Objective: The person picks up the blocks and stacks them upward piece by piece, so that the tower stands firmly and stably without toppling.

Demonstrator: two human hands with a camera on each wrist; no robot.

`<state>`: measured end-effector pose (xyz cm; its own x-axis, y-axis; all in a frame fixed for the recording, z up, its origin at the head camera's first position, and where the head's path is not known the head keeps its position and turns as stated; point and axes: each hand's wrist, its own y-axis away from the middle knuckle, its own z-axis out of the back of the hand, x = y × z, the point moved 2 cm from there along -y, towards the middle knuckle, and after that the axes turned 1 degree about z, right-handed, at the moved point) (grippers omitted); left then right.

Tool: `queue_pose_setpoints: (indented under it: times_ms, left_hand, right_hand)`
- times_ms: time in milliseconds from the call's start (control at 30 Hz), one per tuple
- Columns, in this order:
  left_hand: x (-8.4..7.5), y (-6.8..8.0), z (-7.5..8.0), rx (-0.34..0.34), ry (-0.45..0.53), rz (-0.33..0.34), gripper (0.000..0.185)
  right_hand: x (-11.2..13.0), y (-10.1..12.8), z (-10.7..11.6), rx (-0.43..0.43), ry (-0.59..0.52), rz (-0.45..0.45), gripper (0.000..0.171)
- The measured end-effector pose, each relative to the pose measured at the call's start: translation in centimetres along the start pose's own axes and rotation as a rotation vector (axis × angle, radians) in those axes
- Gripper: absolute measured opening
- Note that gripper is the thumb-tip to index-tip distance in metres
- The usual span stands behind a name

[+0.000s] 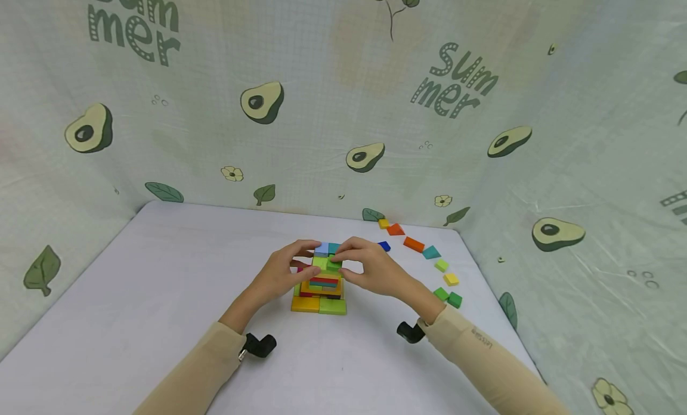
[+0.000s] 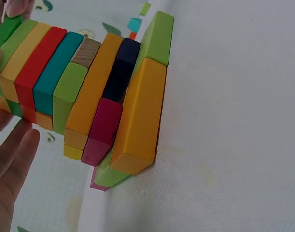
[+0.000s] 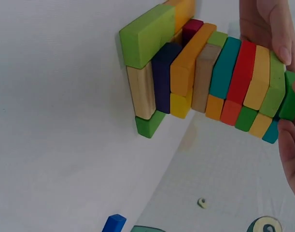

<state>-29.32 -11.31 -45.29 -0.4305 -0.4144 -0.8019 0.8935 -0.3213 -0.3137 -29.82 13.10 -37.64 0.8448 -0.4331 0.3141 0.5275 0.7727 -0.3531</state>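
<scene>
A tower of colourful wooden blocks (image 1: 324, 287) stands on the white table, layered in orange, teal, red, yellow and light green. At its top, a green block (image 3: 288, 96) is pinched between the thumb and fingers of my right hand (image 1: 378, 269). My left hand (image 1: 279, 272) is at the tower's left side near the upper layers, its fingers (image 2: 21, 159) fairly straight and spread around it. Whether those fingers press the blocks is hard to tell. A light blue block (image 1: 321, 249) and a teal block (image 1: 334, 248) show at the back of the top.
Loose blocks lie in a curve on the right of the table, among them an orange block (image 1: 414, 244), a teal triangle (image 1: 432, 252), a yellow block (image 1: 451, 279) and a green block (image 1: 454, 300). A blue block (image 3: 114, 223) lies behind my right hand. Printed cloth walls surround the table.
</scene>
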Motion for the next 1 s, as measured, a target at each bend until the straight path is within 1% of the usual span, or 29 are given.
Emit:
queue_pose_setpoints:
  times_ms: [200, 467, 700, 1000]
  left_hand:
    - [0.0, 0.0, 0.1, 0.002, 0.002, -0.001, 0.060]
    - [0.1, 0.0, 0.1, 0.006, -0.013, -0.006, 0.060]
    - [0.1, -0.1, 0.2, 0.016, -0.006, -0.021, 0.060]
    - [0.1, -0.2, 0.2, 0.016, 0.001, -0.050, 0.059]
  right_hand:
    - [0.1, 0.2, -0.2, -0.044, 0.015, 0.029, 0.025]
    - [0.1, 0.2, -0.8, -0.103, 0.010, 0.031, 0.022]
    - [0.2, -0.1, -1.4, -0.134, 0.022, 0.033, 0.020]
    - [0.5, -0.7, -1.7, -0.161, 0.051, 0.069, 0.019]
